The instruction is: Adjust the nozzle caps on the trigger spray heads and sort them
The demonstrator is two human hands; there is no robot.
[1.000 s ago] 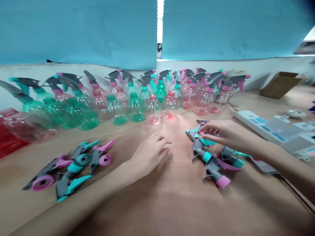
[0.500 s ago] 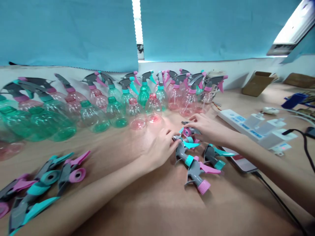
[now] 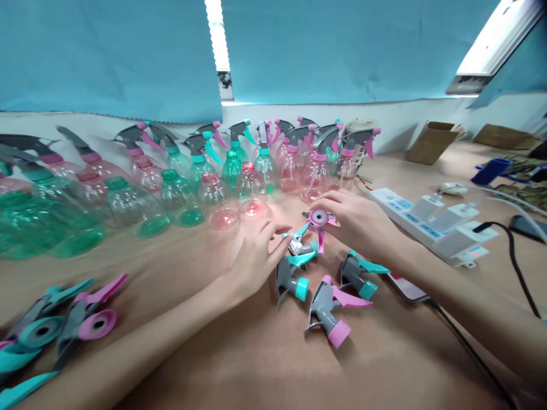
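Both hands are now meeting over the table (image 3: 256,359); the right hand (image 3: 359,219) is pinching a pink-collared trigger head (image 3: 318,218), freshly lifted clear; the left hand (image 3: 256,256), having slid across, is touching a teal trigger head (image 3: 299,246), fingers unclosed.

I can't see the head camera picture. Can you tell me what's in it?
The right hand holds a grey plastic spray-trigger head with a pink collar, while the left hand touches a teal-levered trigger head on the tan table. Clear pink and green plastic spray bottles stand in rows behind.
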